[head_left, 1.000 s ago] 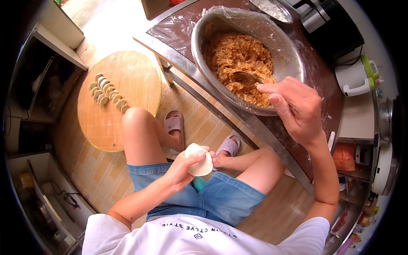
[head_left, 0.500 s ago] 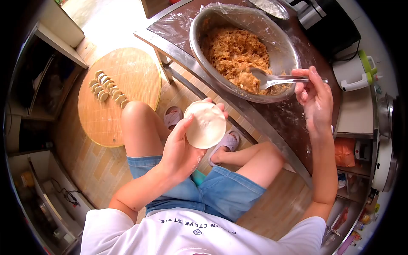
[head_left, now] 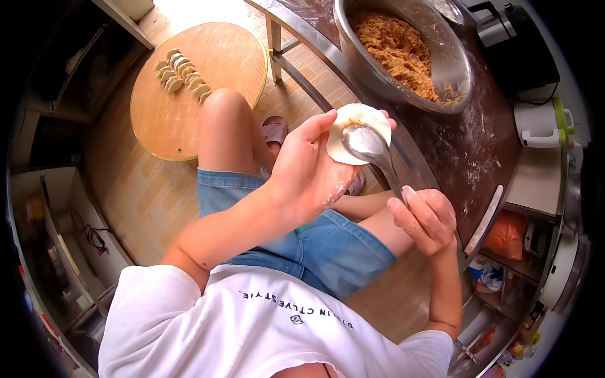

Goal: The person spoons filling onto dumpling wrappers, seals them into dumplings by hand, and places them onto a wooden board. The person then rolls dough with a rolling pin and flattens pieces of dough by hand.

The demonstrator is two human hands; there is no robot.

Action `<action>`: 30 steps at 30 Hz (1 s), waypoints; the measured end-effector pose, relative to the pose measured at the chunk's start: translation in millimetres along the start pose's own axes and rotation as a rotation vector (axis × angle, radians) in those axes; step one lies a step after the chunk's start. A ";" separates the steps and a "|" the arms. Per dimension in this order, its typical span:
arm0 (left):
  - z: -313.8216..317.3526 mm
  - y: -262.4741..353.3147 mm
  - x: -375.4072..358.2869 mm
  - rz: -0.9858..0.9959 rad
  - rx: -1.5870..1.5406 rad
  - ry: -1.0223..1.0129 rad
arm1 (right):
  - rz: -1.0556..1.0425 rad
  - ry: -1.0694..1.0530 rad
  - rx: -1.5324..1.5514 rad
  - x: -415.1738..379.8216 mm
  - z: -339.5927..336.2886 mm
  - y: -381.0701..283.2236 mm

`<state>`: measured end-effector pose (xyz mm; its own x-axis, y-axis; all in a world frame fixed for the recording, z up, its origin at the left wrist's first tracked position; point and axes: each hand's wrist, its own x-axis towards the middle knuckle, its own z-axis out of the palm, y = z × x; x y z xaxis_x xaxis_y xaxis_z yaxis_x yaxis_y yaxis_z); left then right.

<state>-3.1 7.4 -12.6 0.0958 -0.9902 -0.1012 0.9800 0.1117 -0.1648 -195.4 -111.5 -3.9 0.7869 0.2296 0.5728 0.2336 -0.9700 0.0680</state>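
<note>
One cabinet compartment point(head_left: 74, 217) at the lower left holds a coiled black cable point(head_left: 92, 238). Next comes a round board point(head_left: 220, 120) carrying short, close-set rows of pale dumplings point(head_left: 183, 69) on its upper part. The left hand point(head_left: 309, 157) is cupped palm up near the middle, its grip curved around a round dough wrapper point(head_left: 360, 113), thumb at one side and fingertips at the other. The head of a metal spoon point(head_left: 365, 140) lies over that wrapper, with a trace of brown at its edge. Beyond is a large metal basin point(head_left: 452, 66), cut off above, with orange-brown filling point(head_left: 397, 50) heaped toward its left and smears on the barer right wall. Below it, the right hand point(head_left: 428, 217) has its grip pinched on the spoon's handle. The basin stands on a brown worktop point(head_left: 476, 142) dusted with white. Beside the basin, at the top edge, a dish point(head_left: 459, 19) contains white powder point(head_left: 446, 7). Farther right, a shelf point(head_left: 526, 269) holds an orange bag point(head_left: 506, 234).
</note>
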 end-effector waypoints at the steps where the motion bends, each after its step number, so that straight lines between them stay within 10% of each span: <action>1: -3.2 -1.1 0.1 0.047 0.085 0.051 | -0.024 0.014 -0.034 -3.1 -0.9 -1.1; 4: -11.9 -0.8 0.9 0.100 0.183 0.112 | 0.086 0.063 0.057 -1.3 -9.0 -6.8; 10: -27.5 8.0 -7.3 -0.096 0.089 -0.021 | 1.032 0.560 0.832 22.0 -17.0 -6.7; 14: -28.4 9.7 -8.7 -0.114 0.130 -0.001 | 0.966 0.604 0.826 29.5 -32.2 10.5; 16: -28.6 7.3 -7.5 -0.082 0.218 0.111 | 1.039 0.263 0.677 43.2 -28.2 4.1; 22: -38.2 15.8 7.7 -0.086 0.354 0.336 | 0.925 0.624 0.367 48.8 -67.2 69.9; 30: -74.9 25.4 29.2 -0.242 0.507 0.554 | 0.365 -0.365 0.058 64.4 -53.0 168.3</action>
<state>11.5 -12.3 -93.1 -0.1009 -0.7816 -0.6156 0.9351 -0.2857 0.2095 -135.7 -264.2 87.8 0.9685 -0.0994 0.2281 -0.0699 -0.9885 -0.1341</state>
